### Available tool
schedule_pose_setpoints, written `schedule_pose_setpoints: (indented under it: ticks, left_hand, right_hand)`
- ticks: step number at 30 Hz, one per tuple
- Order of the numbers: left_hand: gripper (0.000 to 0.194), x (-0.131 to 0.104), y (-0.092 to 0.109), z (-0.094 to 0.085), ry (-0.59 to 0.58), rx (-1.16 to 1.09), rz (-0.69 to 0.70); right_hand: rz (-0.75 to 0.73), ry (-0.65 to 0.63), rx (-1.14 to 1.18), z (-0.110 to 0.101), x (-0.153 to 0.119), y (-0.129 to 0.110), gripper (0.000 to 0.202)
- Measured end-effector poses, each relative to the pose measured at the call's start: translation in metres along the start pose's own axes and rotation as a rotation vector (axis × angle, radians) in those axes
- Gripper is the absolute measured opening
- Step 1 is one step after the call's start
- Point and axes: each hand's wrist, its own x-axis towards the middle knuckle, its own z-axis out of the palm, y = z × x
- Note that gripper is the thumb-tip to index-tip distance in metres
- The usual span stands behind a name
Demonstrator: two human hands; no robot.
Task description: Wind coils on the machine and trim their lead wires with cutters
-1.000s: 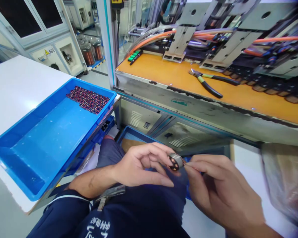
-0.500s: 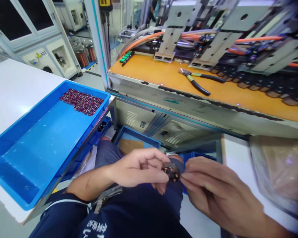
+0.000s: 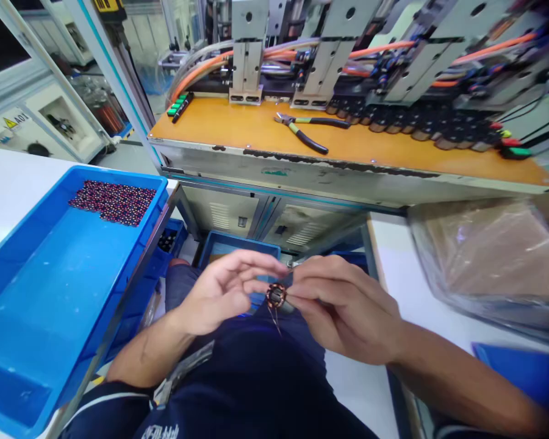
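A small round motor stator (image 3: 276, 296) with copper windings hangs in front of my lap, its ring face turned toward me. Thin wire leads (image 3: 274, 320) trail down from its lower edge. My right hand (image 3: 343, 305) pinches the stator's right side between thumb and fingers. To the left, my left hand (image 3: 229, 286) has its fingers spread and loosely curved; the index fingertip reaches above the stator, and another finger comes close to its left edge. Whether that finger touches it I cannot tell.
A blue tray (image 3: 50, 292) on the white table at left holds many small dark red parts (image 3: 114, 201) at its far end. Pliers (image 3: 306, 128), markers (image 3: 180, 107) and a row of dark cylindrical parts (image 3: 412, 122) lie on the orange bench. A plastic-wrapped package (image 3: 494, 262) sits at right.
My view has swung to the right. The left hand has loosened its hold and opened, while the right hand keeps the stator, now turned face-on with its leads showing.
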Motion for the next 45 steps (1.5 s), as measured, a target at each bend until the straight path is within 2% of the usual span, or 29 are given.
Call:
schedule_pose_setpoints:
  ticks: [2, 4, 8, 14, 16, 18, 20, 22, 25, 27, 30, 34, 40, 45]
  left_hand:
    - [0.042, 0.001, 0.001, 0.001, -0.067, 0.027, -0.155]
    - [0.03, 0.002, 0.001, 0.002, -0.085, 0.048, -0.2]
    - [0.019, 0.002, -0.002, 0.005, -0.001, 0.04, -0.059]
    - [0.03, 0.002, -0.004, 0.005, 0.061, 0.103, 0.198]
    - [0.034, 0.002, -0.002, 0.004, 0.072, 0.1, 0.272]
    - [0.033, 0.004, -0.001, 0.003, 0.067, 0.029, 0.284]
    - [0.028, 0.007, 0.0, 0.003, 0.06, -0.038, 0.198]
    - [0.033, 0.011, -0.001, 0.004, 0.024, -0.065, 0.019]
    - [0.042, 0.013, -0.001, 0.003, -0.124, -0.077, -0.26]
    - [0.037, 0.013, -0.002, 0.002, -0.158, -0.056, -0.288]
    - [0.025, 0.012, -0.002, 0.002, -0.057, 0.055, -0.144]
    - [0.025, 0.011, -0.006, 0.005, 0.087, 0.196, 0.084]
    - [0.03, 0.012, -0.006, 0.007, 0.093, 0.314, 0.379]
    - [0.031, 0.012, -0.006, 0.008, 0.155, 0.336, 0.481]
  right_hand:
    - [-0.006, -0.005, 0.026, -0.001, -0.002, 0.001, 0.005]
    - [-0.011, -0.01, 0.024, -0.001, -0.004, 0.001, 0.006]
    - [0.012, 0.013, -0.043, -0.001, -0.006, -0.001, 0.008]
    - [0.191, 0.047, 0.004, 0.001, -0.002, -0.004, 0.01]
    - [0.203, 0.062, 0.054, 0.0, 0.0, -0.004, 0.01]
    - [0.18, 0.057, 0.104, -0.001, 0.002, -0.003, 0.01]
    - [0.134, 0.035, 0.124, -0.003, 0.003, -0.002, 0.009]
    - [0.095, 0.012, 0.123, -0.005, 0.002, -0.001, 0.009]
    - [0.075, -0.009, 0.101, -0.006, 0.0, 0.001, 0.009]
    - [0.07, -0.011, 0.078, -0.006, -0.001, 0.001, 0.01]
    - [0.075, 0.015, 0.036, -0.005, -0.002, 0.002, 0.013]
    - [0.154, 0.04, 0.013, -0.003, -0.003, 0.001, 0.014]
    - [0.219, 0.092, 0.068, 0.003, -0.002, -0.001, 0.014]
    - [0.237, 0.113, 0.103, 0.005, 0.0, -0.004, 0.012]
